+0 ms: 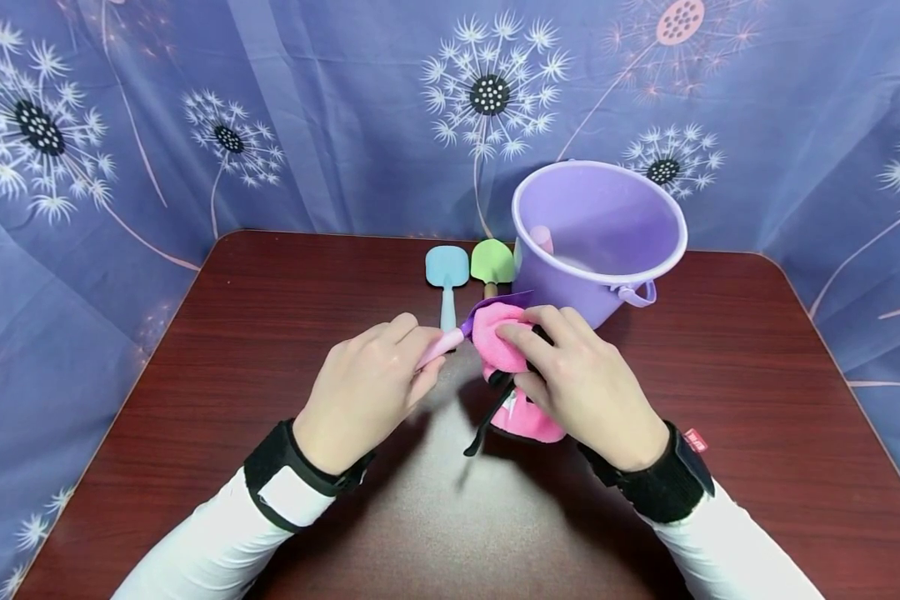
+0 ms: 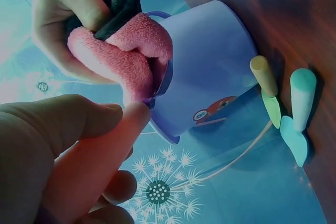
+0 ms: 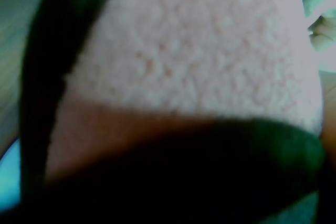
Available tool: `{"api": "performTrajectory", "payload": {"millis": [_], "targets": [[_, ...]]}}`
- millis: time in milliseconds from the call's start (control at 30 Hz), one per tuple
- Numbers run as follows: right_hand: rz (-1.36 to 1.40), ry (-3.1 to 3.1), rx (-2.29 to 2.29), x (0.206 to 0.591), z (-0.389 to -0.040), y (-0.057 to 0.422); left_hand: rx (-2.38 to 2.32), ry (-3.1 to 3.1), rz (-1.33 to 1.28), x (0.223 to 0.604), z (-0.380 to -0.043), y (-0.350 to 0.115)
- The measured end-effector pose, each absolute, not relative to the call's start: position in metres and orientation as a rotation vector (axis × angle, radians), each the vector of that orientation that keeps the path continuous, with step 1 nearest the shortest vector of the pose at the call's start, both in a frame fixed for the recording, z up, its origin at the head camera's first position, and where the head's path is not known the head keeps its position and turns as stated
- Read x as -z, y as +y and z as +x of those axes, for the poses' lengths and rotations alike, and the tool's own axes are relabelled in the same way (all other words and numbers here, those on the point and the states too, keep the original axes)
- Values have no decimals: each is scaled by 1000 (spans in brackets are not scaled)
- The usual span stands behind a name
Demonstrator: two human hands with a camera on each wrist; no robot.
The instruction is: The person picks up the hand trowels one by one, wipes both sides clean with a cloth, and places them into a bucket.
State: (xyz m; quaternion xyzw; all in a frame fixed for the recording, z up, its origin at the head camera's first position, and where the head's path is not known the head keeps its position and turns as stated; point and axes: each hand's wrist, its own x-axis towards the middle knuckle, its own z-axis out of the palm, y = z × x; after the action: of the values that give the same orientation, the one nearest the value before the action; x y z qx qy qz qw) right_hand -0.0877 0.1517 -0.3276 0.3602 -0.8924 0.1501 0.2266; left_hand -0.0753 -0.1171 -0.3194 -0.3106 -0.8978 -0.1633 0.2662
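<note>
My left hand (image 1: 367, 387) grips the pink handle of a small toy shovel (image 1: 441, 346), its purple blade angled up to the right. In my right hand (image 1: 588, 379) is a pink fluffy cloth (image 1: 498, 337) with black trim and a dangling black strap (image 1: 487, 425). The cloth lies over part of the blade, hiding it. From the left wrist view, the pink cloth (image 2: 142, 40) folds around the blade right above the handle (image 2: 94, 161). Pink pile and dark trim fill the right wrist view, blurred.
A lilac bucket (image 1: 570, 287) stands at the back right with a pink handle end (image 1: 542, 239) inside. Left of it lie a blue toy shovel (image 1: 447, 268) and a green one (image 1: 492, 262) on the dark red table (image 1: 270, 333). A patterned blue curtain (image 1: 360, 117) hangs behind.
</note>
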Motion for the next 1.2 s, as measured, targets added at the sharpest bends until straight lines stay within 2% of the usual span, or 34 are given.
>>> {"api": "performTrajectory", "payload": {"millis": [600,1200], "targets": [[782,-2457,-446,326,-95,162,470,-2387,-817,315,-76,-122],[883,-2475,-238,327,-91,160,361,-2293,-837,322,-78,-117]]}}
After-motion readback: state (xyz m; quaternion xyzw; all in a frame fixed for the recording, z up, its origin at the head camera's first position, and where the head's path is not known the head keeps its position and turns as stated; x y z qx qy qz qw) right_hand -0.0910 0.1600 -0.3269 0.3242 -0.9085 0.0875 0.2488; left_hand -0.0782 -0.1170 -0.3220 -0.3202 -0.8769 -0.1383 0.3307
